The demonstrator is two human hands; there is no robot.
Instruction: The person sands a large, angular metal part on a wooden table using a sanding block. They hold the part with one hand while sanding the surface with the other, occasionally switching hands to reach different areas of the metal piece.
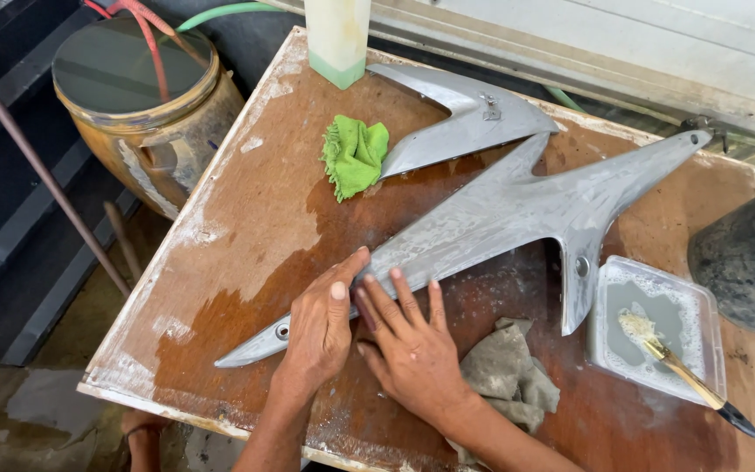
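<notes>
My left hand [321, 328] lies flat on the long grey panel [517, 214], near its narrow pointed end, fingers together and pressed down, thumb stretched up along the panel's upper edge. My right hand [412, 350] sits just beside it, touching it, fingers spread apart with the tips on the panel's lower edge; neither hand grips anything. The panel, a swept arrow-like shape, dull and streaked with pale residue, stretches across the wet brown desk [246, 227] from its tip at my left to the far right corner. Just behind my right wrist there's a crumpled grey rag [509, 371] on the desk. Further right, a shallow clear tray [701, 306] of cloudy liquid, with a brush [688, 371] resting in it, bristles in the liquid, handle poking out over the rim towards me. Beyond the big panel lies a second, smaller grey panel [460, 118], a bright green cloth [354, 156] bunched against its near tip. Off the desk's left side stands a round water-filled jar [150, 114].
</notes>
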